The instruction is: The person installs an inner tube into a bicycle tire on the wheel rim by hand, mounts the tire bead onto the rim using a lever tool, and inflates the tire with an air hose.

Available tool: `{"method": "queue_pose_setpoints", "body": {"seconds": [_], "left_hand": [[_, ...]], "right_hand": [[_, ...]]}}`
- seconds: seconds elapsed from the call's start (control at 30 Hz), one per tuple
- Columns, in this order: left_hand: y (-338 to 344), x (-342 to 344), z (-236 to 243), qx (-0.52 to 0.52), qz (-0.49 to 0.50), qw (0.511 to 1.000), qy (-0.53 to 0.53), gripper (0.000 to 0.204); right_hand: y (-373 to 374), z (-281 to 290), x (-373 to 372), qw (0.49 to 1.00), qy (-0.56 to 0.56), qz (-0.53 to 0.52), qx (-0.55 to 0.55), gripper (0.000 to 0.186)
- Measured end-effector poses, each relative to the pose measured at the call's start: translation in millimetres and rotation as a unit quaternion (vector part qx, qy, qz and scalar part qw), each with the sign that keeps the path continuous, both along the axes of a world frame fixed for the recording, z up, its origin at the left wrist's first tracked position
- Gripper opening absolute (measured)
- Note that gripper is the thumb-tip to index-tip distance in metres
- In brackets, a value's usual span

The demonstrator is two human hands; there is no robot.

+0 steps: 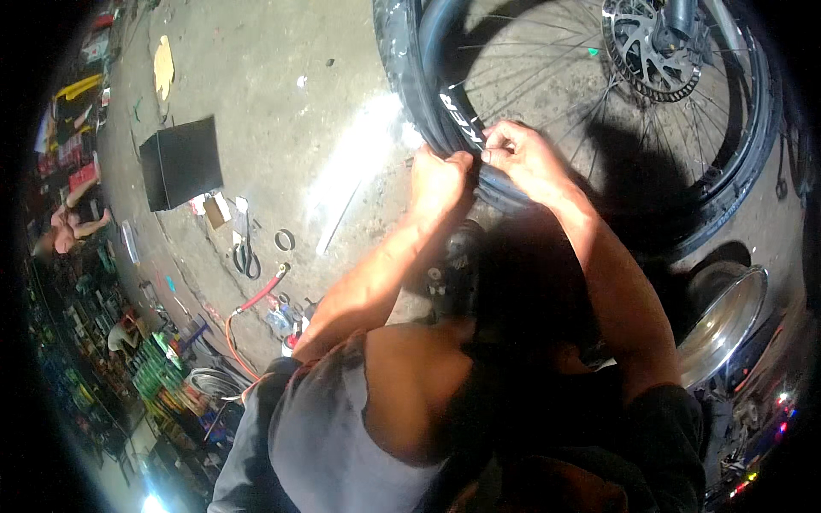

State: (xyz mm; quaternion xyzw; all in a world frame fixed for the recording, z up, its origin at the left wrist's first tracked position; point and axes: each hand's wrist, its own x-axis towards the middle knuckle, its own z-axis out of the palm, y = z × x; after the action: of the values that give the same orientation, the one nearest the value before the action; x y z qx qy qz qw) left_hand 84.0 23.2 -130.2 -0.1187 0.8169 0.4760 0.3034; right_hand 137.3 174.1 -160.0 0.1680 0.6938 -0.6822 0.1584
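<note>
A bicycle wheel fills the upper right, its black tyre (400, 64) standing partly away from the black rim (466, 124), which carries white lettering. My left hand (440, 178) is closed round the tyre at the wheel's near left side. Just right of it, my right hand (523, 158) is at the rim's inner edge with fingers curled and thumb pressed in. What lies between those fingers is too small to make out. Thin spokes (530, 53) run to the hub, where a silver brake disc (654, 51) sits. Shadow hides the part below my hands.
A black box (181, 162), scissors (246, 252), a black ring (284, 239) and a red hose (263, 289) lie on the concrete floor at left. A shiny metal basin (727, 329) stands at lower right. Cluttered shelves and other people (124, 332) are at far left.
</note>
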Motion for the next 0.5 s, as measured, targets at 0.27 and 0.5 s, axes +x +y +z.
{"method": "queue_pose_setpoints", "body": {"seconds": [0.27, 0.5], "left_hand": [[-4, -2, -1, 0.018, -0.029, 0.999, -0.010, 0.028], [-11, -7, -6, -0.008, -0.095, 0.995, 0.009, 0.034]], "right_hand": [[0, -3, -9, 0.999, 0.017, 0.024, 0.039, 0.030], [6, 16, -9, 0.948, 0.109, 0.154, 0.258, 0.034]]}}
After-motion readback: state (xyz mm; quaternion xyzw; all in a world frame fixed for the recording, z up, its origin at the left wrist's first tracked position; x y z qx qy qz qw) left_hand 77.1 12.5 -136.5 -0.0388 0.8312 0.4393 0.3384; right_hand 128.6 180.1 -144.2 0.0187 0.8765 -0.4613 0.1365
